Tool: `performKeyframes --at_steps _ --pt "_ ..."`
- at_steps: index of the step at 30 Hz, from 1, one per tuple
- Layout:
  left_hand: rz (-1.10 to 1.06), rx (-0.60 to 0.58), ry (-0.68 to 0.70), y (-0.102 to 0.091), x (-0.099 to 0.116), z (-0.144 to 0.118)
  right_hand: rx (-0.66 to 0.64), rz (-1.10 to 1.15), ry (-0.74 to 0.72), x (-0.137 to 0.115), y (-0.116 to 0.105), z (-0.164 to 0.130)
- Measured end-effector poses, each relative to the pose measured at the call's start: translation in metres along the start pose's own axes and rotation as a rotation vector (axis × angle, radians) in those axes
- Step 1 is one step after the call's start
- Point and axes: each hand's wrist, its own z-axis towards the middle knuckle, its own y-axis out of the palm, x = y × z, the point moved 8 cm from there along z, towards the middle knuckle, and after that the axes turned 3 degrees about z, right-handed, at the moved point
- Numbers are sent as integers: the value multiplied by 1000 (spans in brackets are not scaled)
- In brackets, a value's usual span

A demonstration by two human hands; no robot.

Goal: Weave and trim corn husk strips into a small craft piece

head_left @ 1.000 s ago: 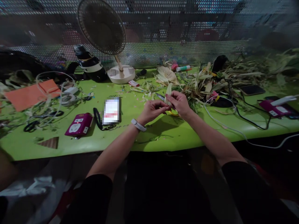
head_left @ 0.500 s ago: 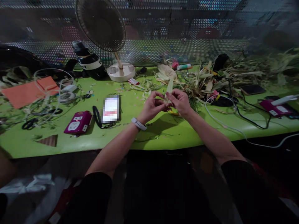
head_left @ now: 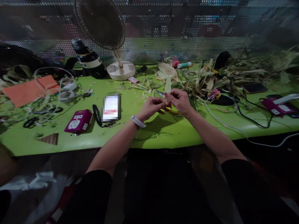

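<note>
Both my hands meet over the green table [head_left: 126, 124] and share a pale strip of corn husk [head_left: 168, 84] that points upward. My right hand [head_left: 179, 100] pinches the husk between thumb and fingers. My left hand [head_left: 151, 108] has its thumb and fingertips closed at the husk's lower end, with the other fingers curled. Yellow-handled scissors [head_left: 174, 111] lie partly hidden beneath my right hand, one blade showing beyond my fingers. A heap of dry and green husks [head_left: 205, 84] spreads just behind and to the right.
A white fan [head_left: 121, 70], a dark bottle [head_left: 90, 60] and a lit phone [head_left: 111, 107] stand or lie left of my hands. A purple socket block [head_left: 78, 121], orange paper [head_left: 30, 90] and black scissors [head_left: 31, 121] lie farther left. Cables [head_left: 238, 132] run along the right side.
My left hand's fingers have drawn closer together at the husk's base. The husk strip has shifted slightly left and down, and a scissor blade now shows behind the hands.
</note>
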Motion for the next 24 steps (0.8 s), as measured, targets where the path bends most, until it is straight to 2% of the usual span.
performKeyframes --at_steps 9,17,24 --pt "-100 -44 -35 6 -5 0 69 -23 0 3 -6 1" --pt "-102 -55 -45 9 -6 1 84 5 42 15 -9 1" --pt "-171 -52 -51 11 -10 3 94 7 53 10 -7 1"
